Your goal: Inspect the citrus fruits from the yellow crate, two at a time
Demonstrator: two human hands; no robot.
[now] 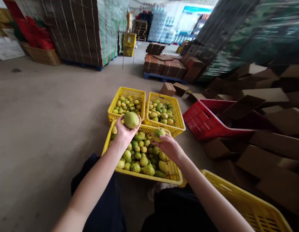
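Observation:
My left hand (124, 132) is cupped under a large green-yellow lemon (131, 120), its fingers curled round the sides. A smaller green-yellow lemon (158, 134) is gripped in the fingers of my right hand (170, 146). Both hands are above a yellow plastic crate (146, 178) full of mixed green and yellow lemons (144, 161). Behind it, side by side, are a left yellow crate (133, 89) and a right yellow crate (180, 116), each holding more lemons. My forearms cover parts of the near crate.
A red crate (199, 119) with cardboard stands at right, beside heaped cardboard boxes (267, 161). Another yellow crate (236, 196) is at lower right. Farther off are a blue pallet (161, 77) of flattened cardboard and a wrapped stack (76, 29). Concrete floor (54, 112) extends left.

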